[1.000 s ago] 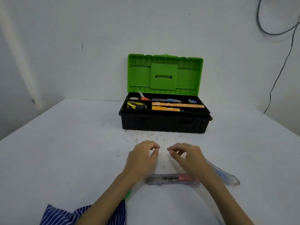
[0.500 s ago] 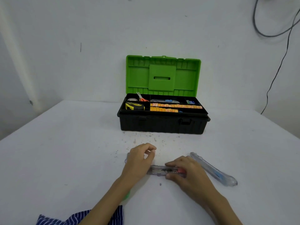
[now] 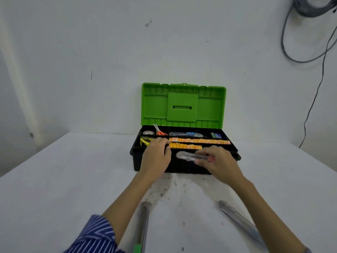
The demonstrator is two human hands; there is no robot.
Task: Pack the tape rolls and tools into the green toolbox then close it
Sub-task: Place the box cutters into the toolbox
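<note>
Fingers [image 3: 204, 154] apparently carried cutter [image 3: 193, 156] toolbox-ward [image 3: 138, 161].

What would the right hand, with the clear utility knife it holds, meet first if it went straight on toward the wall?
Probably the orange strips in the toolbox tray, just beyond the right hand and its knife; past them stands the open green lid. Depth is hard to judge.

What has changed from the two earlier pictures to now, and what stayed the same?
The right hand took hold of the clear cutter with the red end on the table and carried it forward to the toolbox's front edge. The left hand moved forward too, onto the tray beside the yellow tape measure. The lid stayed open; two other cutters remain on the table.
</note>
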